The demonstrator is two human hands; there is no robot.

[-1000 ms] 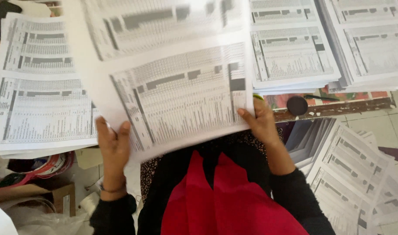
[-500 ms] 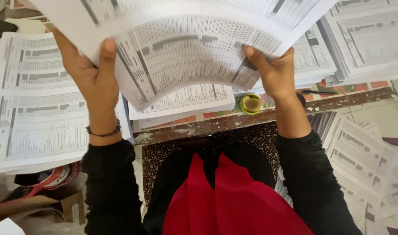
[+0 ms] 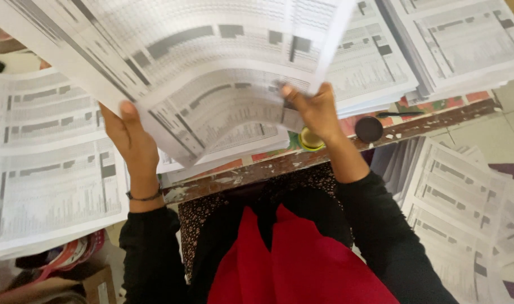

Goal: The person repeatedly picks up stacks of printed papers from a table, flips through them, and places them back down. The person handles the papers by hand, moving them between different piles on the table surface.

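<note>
left hand (image 3: 130,138) grasping lower left edge of printed sheets (image 3: 212,73), thumb on top; right hand (image 3: 313,110) pinching their lower right edge, above the table (image 3: 279,166).

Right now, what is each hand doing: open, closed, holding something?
Left hand: closed on the left edge of the large printed sheet.
Right hand: closed on the same sheet's right part.

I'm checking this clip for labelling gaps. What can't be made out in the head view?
- Printed sheets: print blurred, top cut off by the frame edge.
- Left hand and right hand: fingers hidden behind the sheets.
- Yellow-green round object: partly covered by the right wrist; kind unclear.
- Table edge: its top buried under paper stacks.
</note>
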